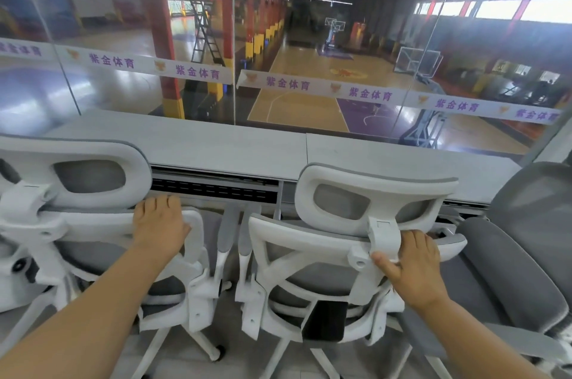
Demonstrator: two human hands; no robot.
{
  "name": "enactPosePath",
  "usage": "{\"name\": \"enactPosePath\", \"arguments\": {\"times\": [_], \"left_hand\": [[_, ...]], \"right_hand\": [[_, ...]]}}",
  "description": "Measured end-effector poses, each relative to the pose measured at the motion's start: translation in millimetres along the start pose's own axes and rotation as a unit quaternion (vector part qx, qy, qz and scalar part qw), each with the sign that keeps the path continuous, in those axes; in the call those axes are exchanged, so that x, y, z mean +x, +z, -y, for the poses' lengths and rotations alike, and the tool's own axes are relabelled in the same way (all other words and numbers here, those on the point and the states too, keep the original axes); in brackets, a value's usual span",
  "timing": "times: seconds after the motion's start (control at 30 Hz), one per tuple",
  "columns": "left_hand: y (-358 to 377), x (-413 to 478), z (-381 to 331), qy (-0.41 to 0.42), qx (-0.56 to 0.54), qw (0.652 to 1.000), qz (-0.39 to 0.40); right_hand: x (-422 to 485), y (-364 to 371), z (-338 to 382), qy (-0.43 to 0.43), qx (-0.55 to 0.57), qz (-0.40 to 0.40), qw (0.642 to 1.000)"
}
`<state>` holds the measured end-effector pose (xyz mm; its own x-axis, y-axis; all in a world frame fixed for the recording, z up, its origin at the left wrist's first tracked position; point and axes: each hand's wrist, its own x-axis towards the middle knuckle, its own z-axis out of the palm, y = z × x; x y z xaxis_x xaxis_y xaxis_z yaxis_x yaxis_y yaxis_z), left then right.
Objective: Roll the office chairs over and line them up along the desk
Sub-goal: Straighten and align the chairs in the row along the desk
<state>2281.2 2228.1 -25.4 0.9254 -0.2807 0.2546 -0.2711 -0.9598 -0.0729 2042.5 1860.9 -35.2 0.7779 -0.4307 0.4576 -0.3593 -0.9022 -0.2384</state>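
Two white-framed office chairs with grey mesh face the long light-grey desk. My left hand grips the top of the backrest of the left chair, fingers curled over its far edge. My right hand grips the top of the backrest of the right chair, just right of its headrest bracket, thumb against the bracket. Both chairs stand side by side, their armrests close together in the gap between them, seats partly under the desk edge.
A grey mesh chair stands at the far right, turned at an angle and close to the right white chair. A glass wall with a white banner strip rises behind the desk, with a sports hall beyond. Pale floor shows below.
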Motion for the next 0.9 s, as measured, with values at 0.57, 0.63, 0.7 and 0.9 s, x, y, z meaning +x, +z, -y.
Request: {"name": "enactPosePath", "arguments": {"times": [0.57,0.63,0.7,0.9], "left_hand": [[-4.1,-7.9,15.1,0.013,0.047,0.999,-0.003],[-2.7,-6.1,12.9,0.012,0.046,0.999,-0.004],[-2.0,-4.9,10.6,0.012,0.051,0.999,-0.004],[-0.2,-1.7,4.1,0.011,0.047,0.999,-0.006]], "right_hand": [[1.3,4.0,3.8,0.001,-0.027,-0.004,1.000],[2.5,3.7,4.0,0.007,-0.029,0.000,1.000],[3.5,3.5,4.0,0.006,-0.029,-0.006,1.000],[5.8,4.0,1.8,0.004,-0.027,-0.008,1.000]]}}
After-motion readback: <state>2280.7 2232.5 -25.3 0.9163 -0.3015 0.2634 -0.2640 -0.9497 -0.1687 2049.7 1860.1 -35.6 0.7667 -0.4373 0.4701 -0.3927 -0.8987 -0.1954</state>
